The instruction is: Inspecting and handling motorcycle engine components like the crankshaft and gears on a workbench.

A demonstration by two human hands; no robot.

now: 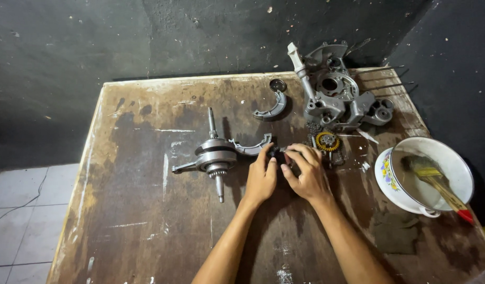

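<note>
Both hands meet near the middle of the stained brown wooden worktop (148, 210), working together on a small dark metal part (277, 154) held between them just above the surface. The left hand (261, 179) steadies the part from the near side with fingers curled up around it; the right hand (305, 173) comes over from the other side, thumb and fingertips pressed in on the same piece. Each grip is closed, pinching the part, which is mostly hidden by the fingers, so its shape cannot be told. Holding it with two hands looks like a way to keep it from turning while it is handled.

Just to the left lies a grey steel crankshaft with its connecting rod (215, 155), flat on its side so it cannot roll. A curved grey metal shoe (251, 146) lies touching it, and a second curved shoe (273, 108) lies toward the far edge. Just beyond the right hand is a yellow-toothed gear on a chain (326, 142). A grey aluminium engine casing (337, 97) sits at the far right corner, propped against the dark wall. Near the right edge stands a white enamel bowl with a flower pattern (389, 179), holding a yellow-handled paintbrush (437, 181), well apart from the hands.
</note>
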